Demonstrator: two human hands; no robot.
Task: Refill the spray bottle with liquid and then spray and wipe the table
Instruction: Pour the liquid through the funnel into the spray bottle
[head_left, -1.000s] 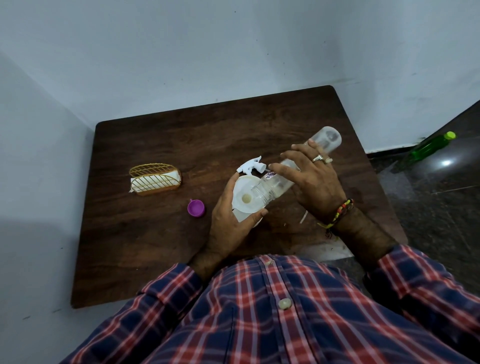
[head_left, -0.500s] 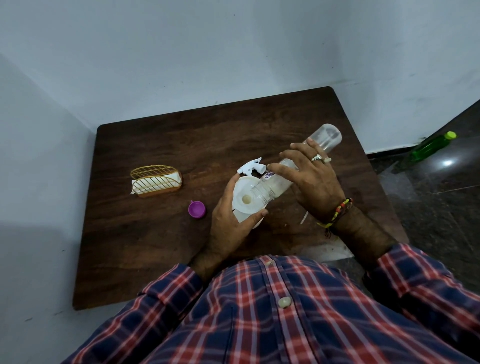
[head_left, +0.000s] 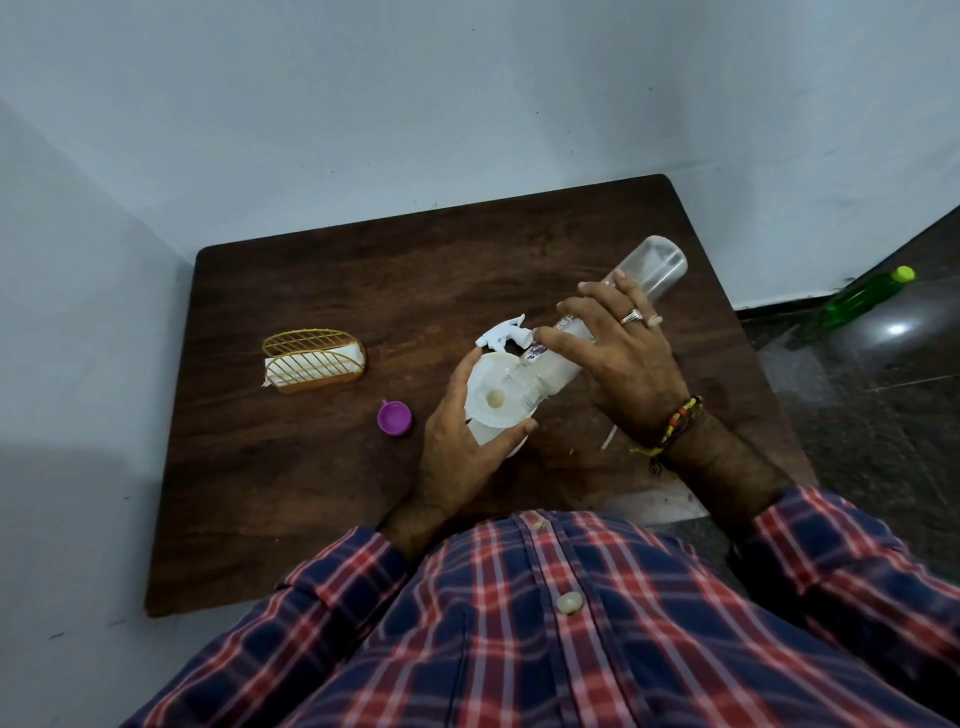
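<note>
Head view: right hand (head_left: 628, 364) clamps tilted clear plastic bottle (head_left: 597, 332) over white funnel (head_left: 496, 397); left hand (head_left: 457, 447) wraps white spray bottle (head_left: 498, 434). Pour slowly, steady.

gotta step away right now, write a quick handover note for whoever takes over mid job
Left hand: steadies the white spray bottle with the funnel in its neck.
Right hand: tips the clear refill bottle mouth-down into the funnel.
On the table: trigger head behind the funnel, purple cap, napkin holder.
Done: trigger head off, pouring under way; fill level hidden.
Left: finish pouring, refit the head, spray, wipe.
</note>
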